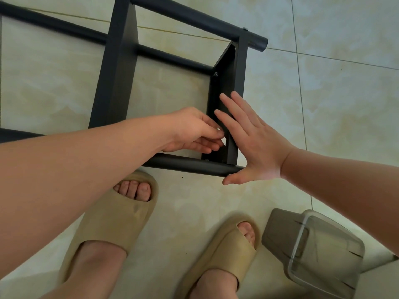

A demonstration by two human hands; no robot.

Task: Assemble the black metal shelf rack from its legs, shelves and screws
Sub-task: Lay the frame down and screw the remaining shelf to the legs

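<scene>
The black metal shelf rack (121, 67) lies on its side on the tiled floor, with round legs and two flat shelves joined. My right hand (250, 139) lies flat with straight fingers against the outer face of the end shelf (226, 78). My left hand (194, 130) reaches inside the frame and pinches something small and pale at the shelf's inner face; I cannot tell what it is. A screw head (215, 74) shows higher up on that shelf, and another (245, 29) on the far leg.
My two feet in beige slippers (116, 219) stand just in front of the near leg (194, 165). A grey bin with a clear lid (313, 251) sits at the lower right. Pale floor tiles surround the rack.
</scene>
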